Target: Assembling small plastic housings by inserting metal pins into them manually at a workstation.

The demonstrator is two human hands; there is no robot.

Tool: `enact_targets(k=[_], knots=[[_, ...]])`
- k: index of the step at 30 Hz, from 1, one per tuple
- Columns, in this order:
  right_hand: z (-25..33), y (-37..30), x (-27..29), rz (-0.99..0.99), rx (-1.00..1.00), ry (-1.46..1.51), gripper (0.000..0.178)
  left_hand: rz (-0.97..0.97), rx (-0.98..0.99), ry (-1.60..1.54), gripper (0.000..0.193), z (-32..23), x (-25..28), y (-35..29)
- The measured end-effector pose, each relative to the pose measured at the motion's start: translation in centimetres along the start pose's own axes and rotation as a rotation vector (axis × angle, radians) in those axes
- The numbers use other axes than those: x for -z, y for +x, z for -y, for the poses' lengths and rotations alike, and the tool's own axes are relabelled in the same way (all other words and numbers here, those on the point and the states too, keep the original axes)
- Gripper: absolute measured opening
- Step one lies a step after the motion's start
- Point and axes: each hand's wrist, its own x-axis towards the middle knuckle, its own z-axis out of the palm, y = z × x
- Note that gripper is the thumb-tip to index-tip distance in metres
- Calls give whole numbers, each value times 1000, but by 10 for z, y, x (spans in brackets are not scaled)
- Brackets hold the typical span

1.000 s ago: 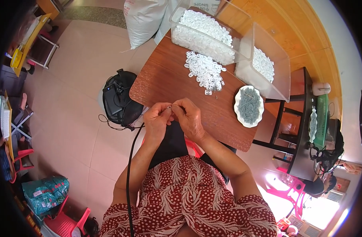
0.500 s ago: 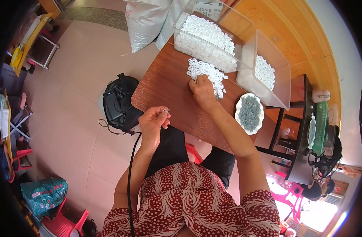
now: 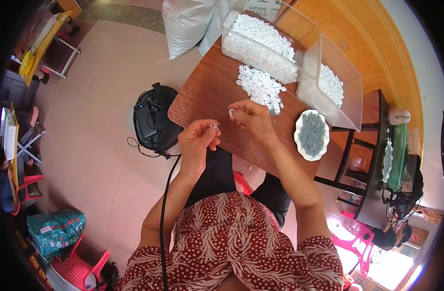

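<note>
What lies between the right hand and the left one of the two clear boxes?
A loose pile of white pieces on the brown table, as the head view shows.

white sack (image 3: 187,28) cropped, held piece (image 3: 213,126) indistinct

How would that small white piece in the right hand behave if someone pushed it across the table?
The white piece is probably light: the right hand pinches it by the fingertips. It looks stiff, since similar ones in the white pile seem to keep their shape. Those look flattish, so it would likely slide rather than roll.
</note>
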Motion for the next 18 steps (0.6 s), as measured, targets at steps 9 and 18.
enact_targets(k=[9,18], knots=[[17,-40,-12,85,-135,401,17,74,-51,38,17,-10,-11,-23],[19,-58,-15,36,-39,365,18,92,-108,26,19,-20,-21,-40]])
